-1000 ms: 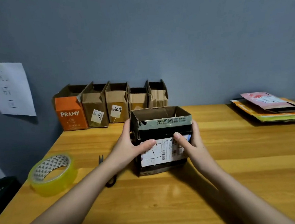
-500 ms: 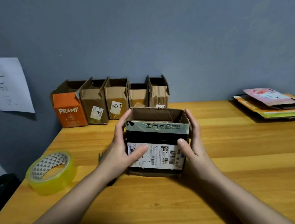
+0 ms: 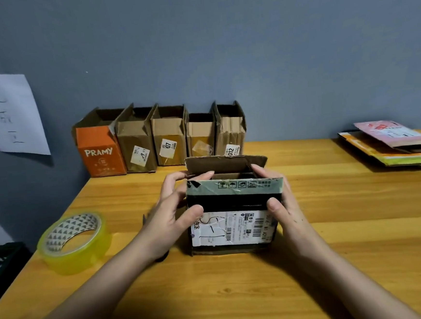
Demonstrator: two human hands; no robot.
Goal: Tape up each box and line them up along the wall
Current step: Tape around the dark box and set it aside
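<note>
Head view: at frame center, the left hand [image 3: 169,214] and right hand [image 3: 284,203] clasp an open box [image 3: 233,208] on the table [image 3: 335,225], thumbs pressing its barcode label. Upper left, an orange box [image 3: 99,150] reads "PRAMY"; neighbours' stickers read "07" and "012".
</note>
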